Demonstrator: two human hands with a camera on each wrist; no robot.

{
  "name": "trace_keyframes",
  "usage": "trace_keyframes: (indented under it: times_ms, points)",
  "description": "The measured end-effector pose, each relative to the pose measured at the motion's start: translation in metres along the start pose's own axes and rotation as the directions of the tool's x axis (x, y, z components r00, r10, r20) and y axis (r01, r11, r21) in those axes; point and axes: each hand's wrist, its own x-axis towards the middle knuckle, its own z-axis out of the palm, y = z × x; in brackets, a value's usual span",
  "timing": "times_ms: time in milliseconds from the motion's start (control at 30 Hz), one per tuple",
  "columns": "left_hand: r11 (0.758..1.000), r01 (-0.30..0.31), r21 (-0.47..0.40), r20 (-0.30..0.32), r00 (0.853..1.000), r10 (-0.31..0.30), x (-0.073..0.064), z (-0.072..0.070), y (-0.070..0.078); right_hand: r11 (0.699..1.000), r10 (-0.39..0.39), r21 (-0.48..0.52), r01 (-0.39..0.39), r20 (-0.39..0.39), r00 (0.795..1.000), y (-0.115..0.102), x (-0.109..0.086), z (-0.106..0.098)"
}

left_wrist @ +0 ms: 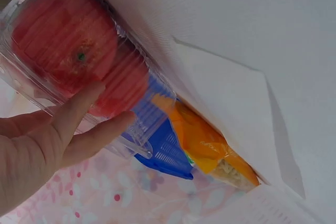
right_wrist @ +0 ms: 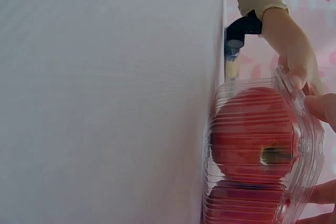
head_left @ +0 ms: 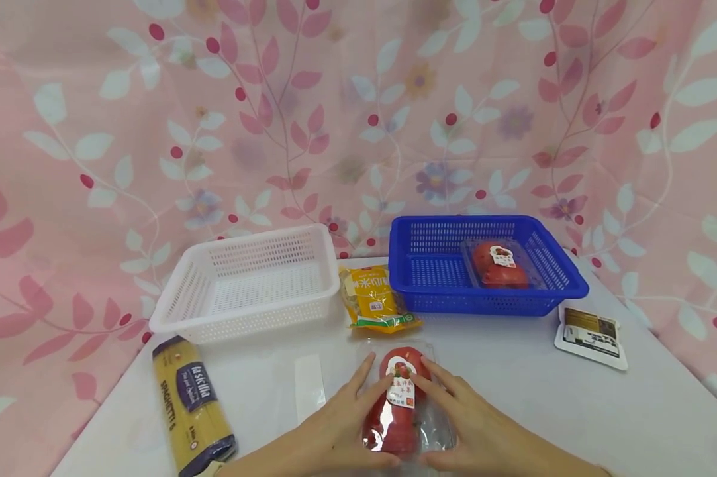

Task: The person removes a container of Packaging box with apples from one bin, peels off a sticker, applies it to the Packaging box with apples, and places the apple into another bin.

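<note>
A clear plastic clamshell box [head_left: 438,424] of red tomatoes [head_left: 396,424], with a white label on its lid, lies on the table in front of me. On its left side, my left hand [head_left: 334,427] touches the lid with spread, fairly straight fingers. My right hand [head_left: 477,424] mirrors it on the right side, fingertips near the label and thumb at the near end. The left wrist view shows the left hand's fingers [left_wrist: 86,100] against the ribbed plastic. From the right wrist, the right thumb [right_wrist: 323,109] appears at the lid's edge.
Behind stand a white basket [head_left: 245,324] and a blue basket [head_left: 477,301] holding another tomato box [head_left: 501,265]. A yellow snack bag [head_left: 379,301] sits between them. Spaghetti [head_left: 194,404] and a white strip [head_left: 309,387] lie left; a flat packet [head_left: 592,336] lies right.
</note>
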Motion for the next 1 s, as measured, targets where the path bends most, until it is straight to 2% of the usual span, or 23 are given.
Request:
trace_keyframes:
  times_ms: [167, 367, 633, 733, 833, 867, 1000]
  points:
    - [0.998, -0.029, 0.049, -0.076, 0.997, 0.032, 0.002, -0.001, 0.001, 0.998, -0.050, -0.050, 0.046, -0.087, 0.995, 0.002, 0.002, 0.001]
    - [0.997, -0.039, 0.065, -0.083, 0.996, 0.045, 0.005, -0.006, 0.001, 0.989, -0.120, -0.109, 0.101, -0.194, 0.974, 0.002, 0.003, 0.002]
    - [0.995, -0.055, 0.089, -0.107, 0.992, 0.064, 0.005, -0.009, 0.005, 0.985, -0.143, -0.124, 0.117, -0.221, 0.965, 0.001, 0.002, 0.001]
    - [0.994, -0.065, 0.090, -0.110, 0.991, 0.075, 0.005, -0.013, 0.007, 0.977, -0.197, -0.137, 0.164, -0.273, 0.942, 0.000, 0.001, 0.000]
    - [0.991, -0.092, 0.099, -0.144, 0.984, 0.106, 0.006, -0.020, 0.011, 0.964, -0.254, -0.162, 0.210, -0.330, 0.909, -0.001, 0.001, -0.004]
    - [0.989, -0.107, 0.101, -0.164, 0.979, 0.123, 0.007, -0.023, 0.013, 0.956, -0.285, -0.174, 0.236, -0.354, 0.891, -0.002, 0.001, -0.007]
    - [0.978, -0.175, 0.113, -0.255, 0.946, 0.198, 0.012, -0.035, 0.020, 0.937, -0.346, -0.194, 0.291, -0.393, 0.852, -0.006, 0.004, -0.024]
